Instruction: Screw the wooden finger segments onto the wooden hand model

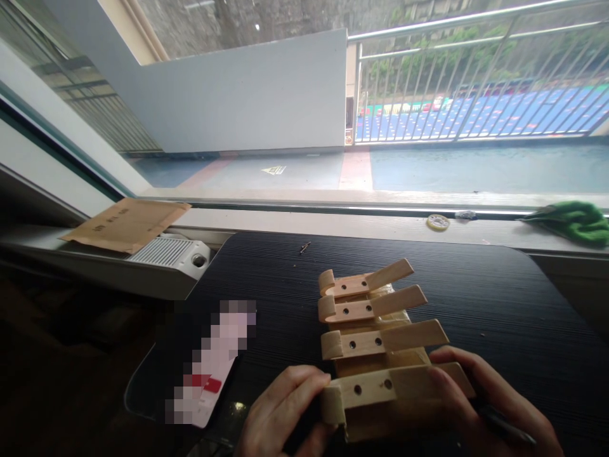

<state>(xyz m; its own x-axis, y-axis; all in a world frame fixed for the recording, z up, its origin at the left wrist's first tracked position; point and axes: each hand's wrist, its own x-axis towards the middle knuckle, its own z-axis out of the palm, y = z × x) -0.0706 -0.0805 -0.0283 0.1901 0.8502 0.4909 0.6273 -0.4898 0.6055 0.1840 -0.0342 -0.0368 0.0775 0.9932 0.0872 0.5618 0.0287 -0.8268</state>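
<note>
Our left hand (285, 412) bends its fingers against the curled left end of the nearest wooden piece (413, 384), though we cannot tell whether they grip it, while our right hand (495, 406) pinches the straight end between thumb and forefinger, a slim dark object (507, 428) showing against that hand. The piece thus lies directly between our two hands, frontmost of four in a row on the tan block (385, 419), which rests on the black table (276, 279).
</note>
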